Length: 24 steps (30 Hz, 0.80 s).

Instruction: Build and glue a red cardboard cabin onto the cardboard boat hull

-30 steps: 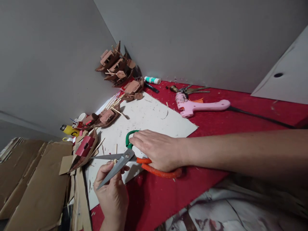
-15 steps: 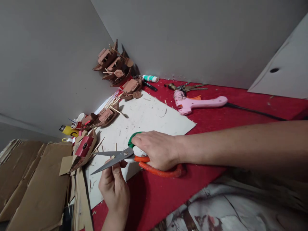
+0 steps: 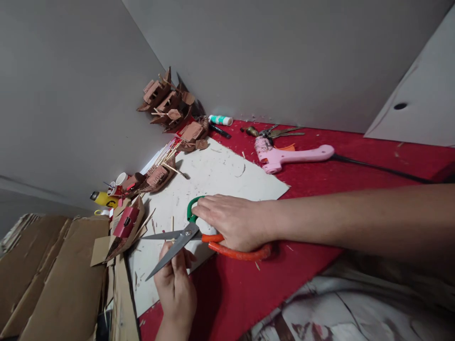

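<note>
My right hand [image 3: 236,222] is closed around the scissors [image 3: 174,251], which have one green and one orange handle loop. Their blades are spread wide and point left, over the edge of the white sheet [image 3: 213,170]. Below the blades, my left hand [image 3: 177,293] pinches a thin pale wooden stick [image 3: 173,240]. Its tip shows between the blades, while the rest is mostly hidden by the fingers and the lower blade. Left of the blades lies a small cardboard boat [image 3: 126,225] with a red cabin.
Several brown model boats [image 3: 167,104] stand along the wall. A pink glue gun [image 3: 298,155] with a black cord lies on the red cloth [image 3: 373,163], near a glue tube [image 3: 220,120] and a black marker [image 3: 219,131]. Cardboard sheets [image 3: 64,279] are stacked at the left, by a yellow bottle [image 3: 104,199].
The scissor blades have spread wider, the lower one swinging downward. My left hand has shifted slightly right and down with the stick. The camera view has tilted a little.
</note>
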Tool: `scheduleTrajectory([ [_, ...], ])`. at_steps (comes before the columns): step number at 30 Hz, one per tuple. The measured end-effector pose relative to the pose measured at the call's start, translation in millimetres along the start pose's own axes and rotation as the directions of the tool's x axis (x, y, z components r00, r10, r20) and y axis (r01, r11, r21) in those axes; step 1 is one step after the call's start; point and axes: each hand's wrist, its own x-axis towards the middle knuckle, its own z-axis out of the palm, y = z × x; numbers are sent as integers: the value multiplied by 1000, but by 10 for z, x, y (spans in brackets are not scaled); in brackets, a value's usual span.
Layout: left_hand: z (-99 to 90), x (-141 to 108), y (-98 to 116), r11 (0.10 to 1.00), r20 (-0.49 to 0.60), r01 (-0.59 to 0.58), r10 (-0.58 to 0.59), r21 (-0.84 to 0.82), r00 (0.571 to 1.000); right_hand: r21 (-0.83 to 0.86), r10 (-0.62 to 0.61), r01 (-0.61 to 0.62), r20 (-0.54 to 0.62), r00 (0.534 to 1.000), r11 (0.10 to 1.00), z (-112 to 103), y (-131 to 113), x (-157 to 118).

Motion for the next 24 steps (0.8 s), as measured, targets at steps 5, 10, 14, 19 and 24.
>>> scheduleTrajectory([
  [5,-46,19,9,997,74,45,-40,-70,996,9,-19,19,-10,1000,1000,0,1,-14],
  [10,-82,10,35,998,39,4,-2,-64,999,11,1,-1,11,1000,1000,-7,-29,-24],
  [14,-86,-20,-33,999,5,-49,49,11,999,-6,21,-21,51,998,1000,-26,-64,-9],
  [19,-28,-47,-62,974,-130,-153,176,169,976,-43,25,-23,57,998,999,-25,-75,-11],
  [24,-57,48,49,1000,-187,0,-1,-7,982,-96,56,-49,65,996,994,-49,-65,-31],
])
